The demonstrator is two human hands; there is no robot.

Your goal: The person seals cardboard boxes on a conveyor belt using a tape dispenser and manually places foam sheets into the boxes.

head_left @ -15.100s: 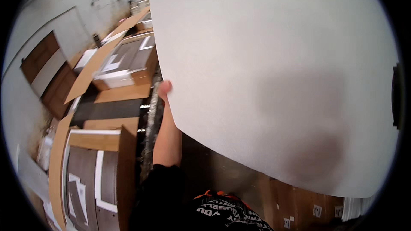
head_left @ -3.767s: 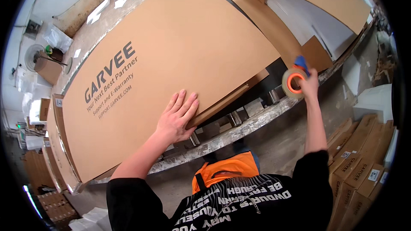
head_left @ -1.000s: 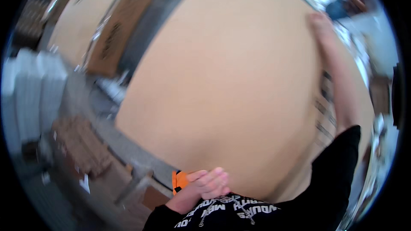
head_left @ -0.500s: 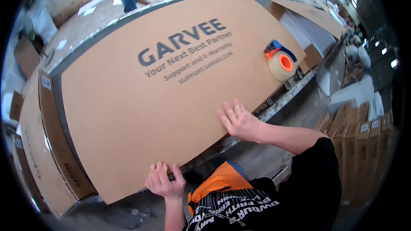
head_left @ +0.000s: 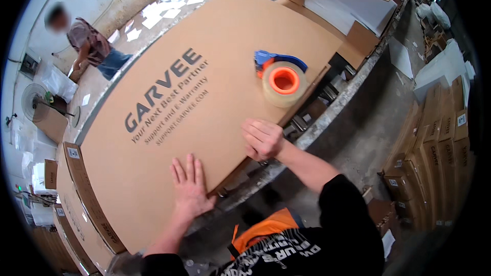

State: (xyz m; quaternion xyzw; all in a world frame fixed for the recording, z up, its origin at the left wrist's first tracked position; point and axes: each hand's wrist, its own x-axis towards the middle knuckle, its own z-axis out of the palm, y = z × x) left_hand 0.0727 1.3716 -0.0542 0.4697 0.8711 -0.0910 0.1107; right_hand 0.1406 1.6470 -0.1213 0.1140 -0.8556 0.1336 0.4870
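A large flat cardboard box [head_left: 220, 36] with dark printing lies before me on a roller conveyor. My left hand [head_left: 190, 190] is spread flat on its top, close to the near edge. Farther right, my right hand [head_left: 263, 139] is closed at that same edge, fingers bent over the top and pressed together; its thumb side is partly hidden. Just beyond it a tape dispenser [head_left: 282, 79] rests on the box, with a blue and orange frame and a wide roll of clear tape on an orange hub.
An open carton [head_left: 358, 41] with white foam sits at the far right. More boxed cartons [head_left: 87, 199] are at the left, and several cartons [head_left: 434, 148] stand stacked at the right. Across the conveyor a person [head_left: 94, 46] bends near a fan [head_left: 35, 99]. Metal rollers [head_left: 330, 92] show beside the box.
My left hand has gone from the near edge to flat on the top. The right has gone from lying flat to closed at the edge. The view has turned.
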